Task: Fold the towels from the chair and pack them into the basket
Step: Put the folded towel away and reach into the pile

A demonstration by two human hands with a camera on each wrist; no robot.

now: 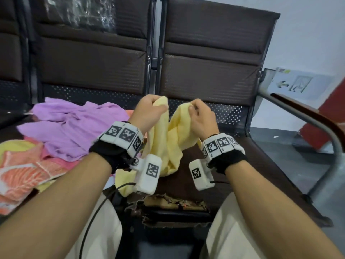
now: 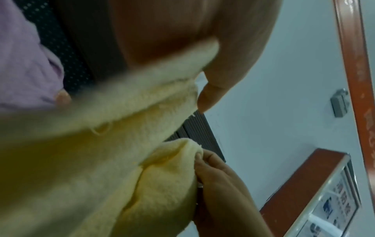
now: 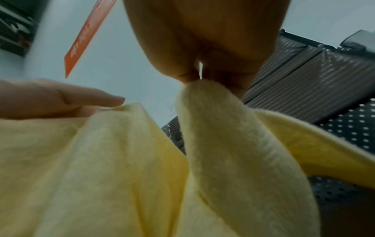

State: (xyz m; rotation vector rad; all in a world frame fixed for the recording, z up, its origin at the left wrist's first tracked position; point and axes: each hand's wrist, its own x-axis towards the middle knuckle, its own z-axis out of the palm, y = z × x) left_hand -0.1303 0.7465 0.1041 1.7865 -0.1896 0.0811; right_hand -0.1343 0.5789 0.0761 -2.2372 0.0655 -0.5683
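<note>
Head view: hands [image 1: 149, 111] gripping towel [image 1: 173, 139] (yellow).

Lilac towel [image 1: 71, 131] crowds the left seat; right armrest [image 1: 306, 116] seemingly hems reach.

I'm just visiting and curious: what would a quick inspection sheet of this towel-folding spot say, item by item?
Surface: dark chair seat, front edge torn.
Job's things: yellow towel held up, unfolded; purple towel and orange-pink patterned towel crumpled on the neighbouring seat; basket not seen.
Clutter: nothing seen.
Grippers: left hand and right hand each grip the yellow towel's top edge.
Cables: black cable runs from the left wrist unit; a short one at the right.
Surroundings: metal armrest, pale wall, wall sign with arrow.
</note>
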